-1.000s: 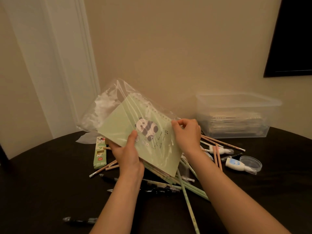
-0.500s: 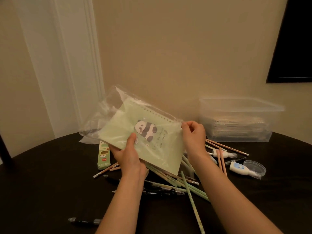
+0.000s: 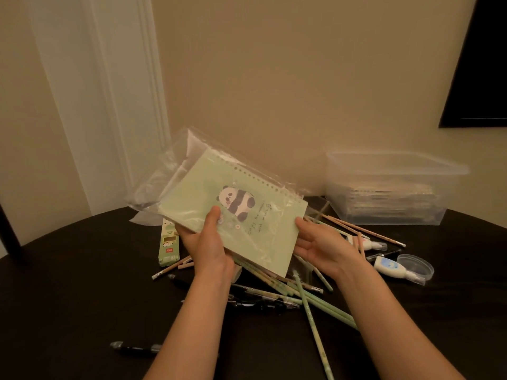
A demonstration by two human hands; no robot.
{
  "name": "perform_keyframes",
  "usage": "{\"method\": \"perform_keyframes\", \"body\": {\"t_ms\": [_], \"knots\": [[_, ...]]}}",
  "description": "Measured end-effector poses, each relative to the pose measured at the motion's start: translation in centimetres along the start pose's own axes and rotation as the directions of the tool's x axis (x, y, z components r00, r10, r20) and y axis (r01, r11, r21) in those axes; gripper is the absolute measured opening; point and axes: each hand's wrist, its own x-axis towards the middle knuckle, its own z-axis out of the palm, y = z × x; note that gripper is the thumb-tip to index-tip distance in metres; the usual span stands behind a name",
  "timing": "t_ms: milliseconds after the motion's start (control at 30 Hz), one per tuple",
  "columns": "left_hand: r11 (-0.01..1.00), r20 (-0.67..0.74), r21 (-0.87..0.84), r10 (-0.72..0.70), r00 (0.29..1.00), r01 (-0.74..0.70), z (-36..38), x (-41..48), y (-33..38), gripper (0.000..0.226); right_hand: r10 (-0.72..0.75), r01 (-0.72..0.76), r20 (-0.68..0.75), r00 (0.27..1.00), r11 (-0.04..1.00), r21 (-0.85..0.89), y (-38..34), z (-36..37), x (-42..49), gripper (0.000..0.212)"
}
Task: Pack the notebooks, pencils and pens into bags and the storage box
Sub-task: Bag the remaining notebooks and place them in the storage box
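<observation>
A green spiral notebook with a panda on its cover sits partly inside a clear plastic bag, held tilted above the table. My left hand grips the notebook and bag at the lower left edge, thumb on the cover. My right hand is flat and open-fingered against the notebook's right end, where it sticks out of the bag. Under them lies a heap of green and pink pencils and pens. A clear storage box with notebooks stacked inside stands at the back right.
A green pencil carton lies left of the heap. Two correction-tape dispensers and a clear cap lie to the right. A black pen rests near the front of the dark round table. A wall stands close behind.
The right hand has let go of its pinch at the bag's upper corner and dropped to the notebook's right end, fingers spread. The notebook has tilted flatter.
</observation>
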Motion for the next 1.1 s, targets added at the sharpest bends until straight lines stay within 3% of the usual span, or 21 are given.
{"method": "perform_keyframes", "body": {"t_ms": [233, 700, 800, 1000, 1100], "knots": [[0.989, 0.086, 0.054, -0.145, 0.986, 0.141, -0.4, 0.9, 0.3, 0.053, -0.010, 0.001, 0.072, 0.997, 0.992, 0.123, 0.2, -0.8, -0.6, 0.015], [0.963, 0.310, 0.123, -0.267, 0.912, 0.240, -0.1, -0.1, -1.1, 0.050, -0.100, 0.083, 0.048, 0.994, 0.957, 0.276, 0.6, 0.4, -0.8, 0.015], [0.966, 0.288, 0.116, -0.253, 0.923, 0.229, 0.1, -0.3, -1.0, 0.046, -0.101, 0.083, 0.054, 0.993, 0.961, 0.265, 0.7, 0.5, -0.7, 0.018], [0.950, 0.112, -0.040, -0.304, 0.946, 0.310, -0.5, 0.3, -0.6, 0.041, -0.177, 0.178, 0.174, 0.969, 0.984, 0.014, -0.5, 1.2, -1.7, 0.024], [0.929, 0.062, -0.135, -0.339, 0.939, 0.344, -0.9, 0.7, 0.1, 0.033, -0.448, 0.434, 0.024, 0.894, 0.850, -0.297, -0.5, 1.5, -2.0, 0.023]]}}
